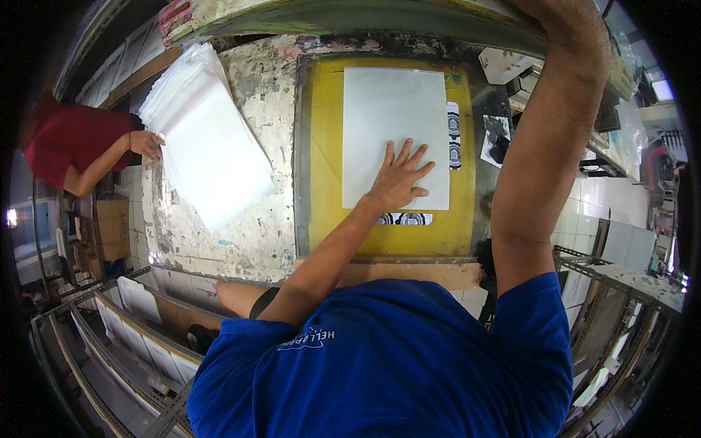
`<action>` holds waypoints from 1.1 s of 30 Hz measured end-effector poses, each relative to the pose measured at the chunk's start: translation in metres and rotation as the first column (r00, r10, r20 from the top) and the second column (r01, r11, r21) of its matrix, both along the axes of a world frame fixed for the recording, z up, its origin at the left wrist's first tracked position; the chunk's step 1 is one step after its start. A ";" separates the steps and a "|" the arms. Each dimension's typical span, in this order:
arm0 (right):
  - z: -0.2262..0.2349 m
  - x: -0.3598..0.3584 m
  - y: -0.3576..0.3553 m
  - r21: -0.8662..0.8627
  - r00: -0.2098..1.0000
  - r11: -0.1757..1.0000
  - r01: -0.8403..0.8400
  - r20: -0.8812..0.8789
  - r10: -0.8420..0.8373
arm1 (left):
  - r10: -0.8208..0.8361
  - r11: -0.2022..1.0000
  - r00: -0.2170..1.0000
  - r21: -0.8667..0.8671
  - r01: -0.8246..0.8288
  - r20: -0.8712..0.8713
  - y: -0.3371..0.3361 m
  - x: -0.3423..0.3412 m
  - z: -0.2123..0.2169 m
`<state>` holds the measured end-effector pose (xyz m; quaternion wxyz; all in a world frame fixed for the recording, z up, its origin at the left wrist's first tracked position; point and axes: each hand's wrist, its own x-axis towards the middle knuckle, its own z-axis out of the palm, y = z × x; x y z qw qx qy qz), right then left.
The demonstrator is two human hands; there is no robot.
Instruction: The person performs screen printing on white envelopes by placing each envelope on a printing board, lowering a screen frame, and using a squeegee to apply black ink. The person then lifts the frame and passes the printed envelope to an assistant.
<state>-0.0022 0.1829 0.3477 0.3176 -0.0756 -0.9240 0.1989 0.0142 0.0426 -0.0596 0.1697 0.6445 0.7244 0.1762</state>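
My left hand lies flat with fingers spread on a white sheet. Beneath the sheet is a yellow printing bed. Black-and-white printed emblems show past the sheet's right side and lower edge. My right arm reaches up to a raised frame across the top of the view. The right hand itself is cut off by the upper edge, so its fingers do not show.
A fanned stack of white sheets lies on the paint-worn table to the left. Another person's hand, below a red shirt, touches its edge. Metal racks stand at the lower left. A stained paper scrap lies right of the bed.
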 end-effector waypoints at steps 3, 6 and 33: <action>0.017 -0.013 -0.010 -0.214 0.964 0.948 0.234 0.181 -0.197 | -0.001 1.000 1.000 0.016 0.001 -0.004 -0.005 0.003 0.000; 0.009 -0.021 0.008 -0.175 0.983 0.972 0.158 0.116 -0.139 | 0.001 0.999 1.000 0.036 -0.001 0.013 -0.010 0.005 0.001; -0.221 0.120 -0.094 -0.083 0.976 0.996 -0.036 0.212 0.053 | 0.294 0.450 0.261 0.107 -0.886 0.920 -0.221 -0.003 0.036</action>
